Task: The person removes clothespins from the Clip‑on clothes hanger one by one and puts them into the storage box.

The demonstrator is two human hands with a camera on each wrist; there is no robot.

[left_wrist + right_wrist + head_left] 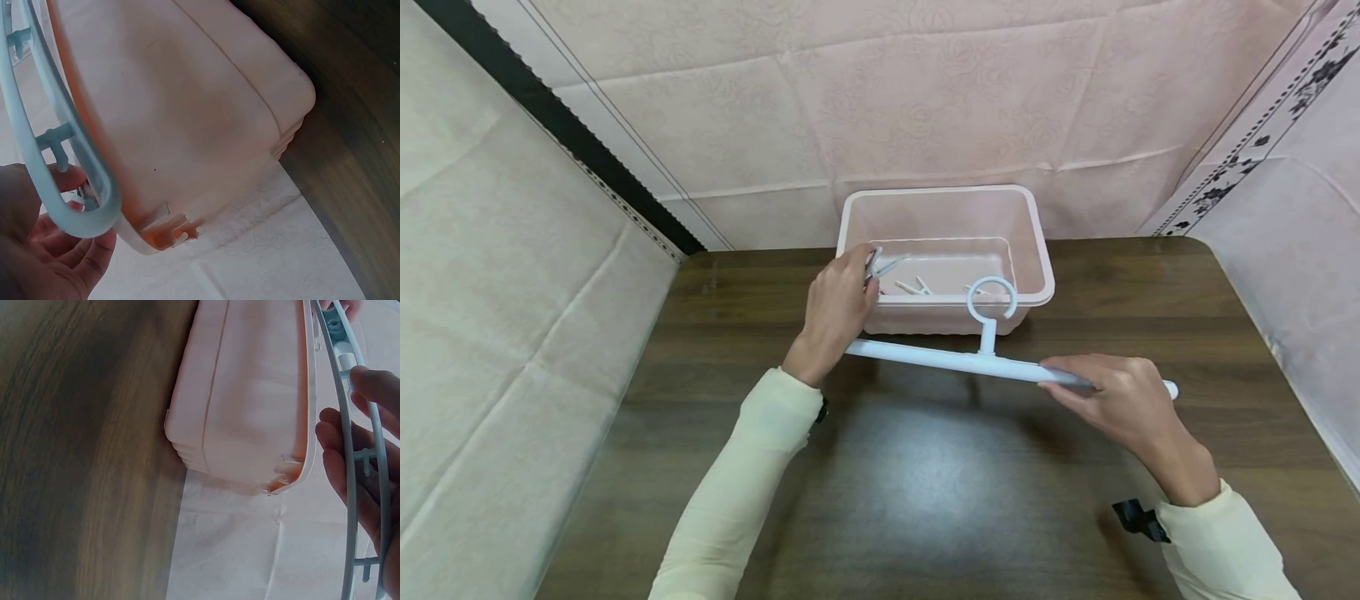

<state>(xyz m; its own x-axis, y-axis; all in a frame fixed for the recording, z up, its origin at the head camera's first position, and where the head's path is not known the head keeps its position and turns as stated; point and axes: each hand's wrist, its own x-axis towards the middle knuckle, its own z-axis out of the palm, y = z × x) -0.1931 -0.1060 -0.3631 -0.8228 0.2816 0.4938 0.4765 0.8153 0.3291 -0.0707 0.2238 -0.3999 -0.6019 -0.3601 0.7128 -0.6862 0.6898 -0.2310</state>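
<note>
A pale blue plastic hanger [925, 357] with a round hook [976, 310] is held level in front of the bin. My right hand [1116, 400] grips the hanger's bar near its right end, thumb on one side and fingers on the other. The hanger's left end lies by my left wrist. Over the bin's left rim, my left hand [837, 304] pinches a small light clothespin [872, 263], mostly covered by the fingers. In the left wrist view, the hanger's rounded end [94, 219] passes in front of those fingers.
A pale pink plastic bin [955, 315] stands at the table's back edge. Several white clothespins [913, 287] lie on its floor. The brown wooden table [925, 500] is bordered by light cloth walls [940, 108] at the back and both sides.
</note>
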